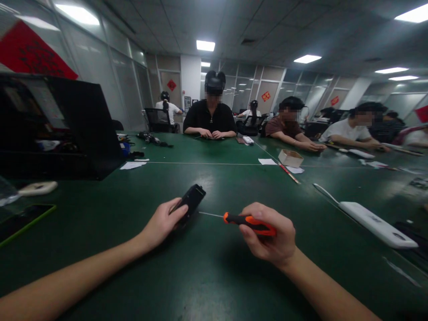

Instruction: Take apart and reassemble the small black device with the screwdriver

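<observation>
My left hand (162,225) is closed around a black oblong device (193,200), tilted with its far end up to the right; its exact kind I cannot make out. In my right hand (272,234) is a screwdriver (245,220) with an orange and black handle. Its thin metal shaft points left toward the device's side. The tip ends close to the device, and whether it touches I cannot tell. Both hands are above the green table (214,276).
A white power strip (376,223) lies at the right, a phone with a green edge (25,221) at the left. A large black box (83,129) stands at the back left. Farther off are a small open carton (290,158) and paper scraps (267,162). Several people sit around.
</observation>
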`<control>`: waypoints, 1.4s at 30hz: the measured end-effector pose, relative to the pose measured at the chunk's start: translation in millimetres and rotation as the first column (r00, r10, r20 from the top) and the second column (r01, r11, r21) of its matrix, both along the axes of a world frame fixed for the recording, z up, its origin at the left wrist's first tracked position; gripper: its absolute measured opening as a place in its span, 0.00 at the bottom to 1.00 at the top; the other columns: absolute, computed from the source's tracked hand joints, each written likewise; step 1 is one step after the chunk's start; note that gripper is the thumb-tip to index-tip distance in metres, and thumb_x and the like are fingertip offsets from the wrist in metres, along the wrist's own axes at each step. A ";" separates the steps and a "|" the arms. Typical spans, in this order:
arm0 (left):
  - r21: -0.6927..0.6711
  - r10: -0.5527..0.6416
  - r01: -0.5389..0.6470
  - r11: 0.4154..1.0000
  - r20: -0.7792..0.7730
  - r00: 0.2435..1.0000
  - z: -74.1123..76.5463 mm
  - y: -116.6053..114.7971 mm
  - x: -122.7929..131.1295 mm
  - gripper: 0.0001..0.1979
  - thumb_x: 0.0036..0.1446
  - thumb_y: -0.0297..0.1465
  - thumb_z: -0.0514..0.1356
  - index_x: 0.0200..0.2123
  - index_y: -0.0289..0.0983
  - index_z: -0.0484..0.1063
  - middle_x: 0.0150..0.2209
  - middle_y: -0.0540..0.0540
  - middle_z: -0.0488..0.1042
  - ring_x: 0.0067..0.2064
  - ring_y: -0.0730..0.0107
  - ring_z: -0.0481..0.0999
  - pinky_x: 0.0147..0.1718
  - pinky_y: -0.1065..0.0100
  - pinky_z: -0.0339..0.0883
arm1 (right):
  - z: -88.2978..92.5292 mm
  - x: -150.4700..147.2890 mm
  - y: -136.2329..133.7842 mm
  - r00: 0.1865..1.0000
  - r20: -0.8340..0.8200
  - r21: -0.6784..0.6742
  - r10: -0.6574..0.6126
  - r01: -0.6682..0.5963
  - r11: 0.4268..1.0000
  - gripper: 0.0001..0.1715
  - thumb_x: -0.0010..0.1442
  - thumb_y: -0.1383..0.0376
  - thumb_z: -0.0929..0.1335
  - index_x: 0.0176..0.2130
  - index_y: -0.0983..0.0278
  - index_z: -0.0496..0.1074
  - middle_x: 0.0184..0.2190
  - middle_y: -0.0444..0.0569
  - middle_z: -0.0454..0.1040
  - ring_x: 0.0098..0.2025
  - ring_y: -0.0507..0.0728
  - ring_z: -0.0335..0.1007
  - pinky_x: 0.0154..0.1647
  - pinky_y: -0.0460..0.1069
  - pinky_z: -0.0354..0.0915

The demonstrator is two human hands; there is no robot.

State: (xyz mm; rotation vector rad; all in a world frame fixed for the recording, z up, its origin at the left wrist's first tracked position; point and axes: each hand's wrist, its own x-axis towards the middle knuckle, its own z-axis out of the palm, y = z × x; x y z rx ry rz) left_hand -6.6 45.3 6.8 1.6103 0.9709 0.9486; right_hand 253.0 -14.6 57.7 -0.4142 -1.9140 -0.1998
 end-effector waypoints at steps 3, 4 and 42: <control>-0.034 -0.105 0.101 0.994 -0.161 0.981 -1.7 -36.9 -19.4 0.21 0.61 0.48 0.54 0.35 0.34 0.69 0.30 0.48 0.71 0.31 0.68 0.70 0.26 0.71 0.60 | 5.1 -8.9 -6.7 0.995 0.096 0.045 0.008 -0.012 0.999 0.18 0.57 0.72 0.68 0.47 0.61 0.64 0.25 0.44 0.70 0.23 0.53 0.69 0.24 0.48 0.69; -0.012 -0.109 0.109 0.994 -0.202 0.973 -1.3 -43.2 -23.5 0.21 0.62 0.48 0.54 0.34 0.34 0.69 0.31 0.47 0.71 0.32 0.67 0.70 0.28 0.70 0.61 | 6.0 -12.3 -8.4 0.992 0.122 0.053 0.026 -0.033 0.998 0.17 0.58 0.72 0.67 0.46 0.62 0.63 0.23 0.44 0.70 0.22 0.52 0.67 0.23 0.47 0.68; 0.233 0.074 0.023 0.972 -0.401 0.913 -6.7 -49.0 -24.3 0.20 0.64 0.45 0.52 0.35 0.34 0.71 0.28 0.48 0.73 0.28 0.67 0.69 0.26 0.69 0.56 | -20.0 -32.0 -6.5 0.999 0.024 -0.050 0.046 -0.044 0.998 0.22 0.51 0.74 0.70 0.45 0.62 0.65 0.33 0.49 0.73 0.32 0.56 0.74 0.29 0.49 0.71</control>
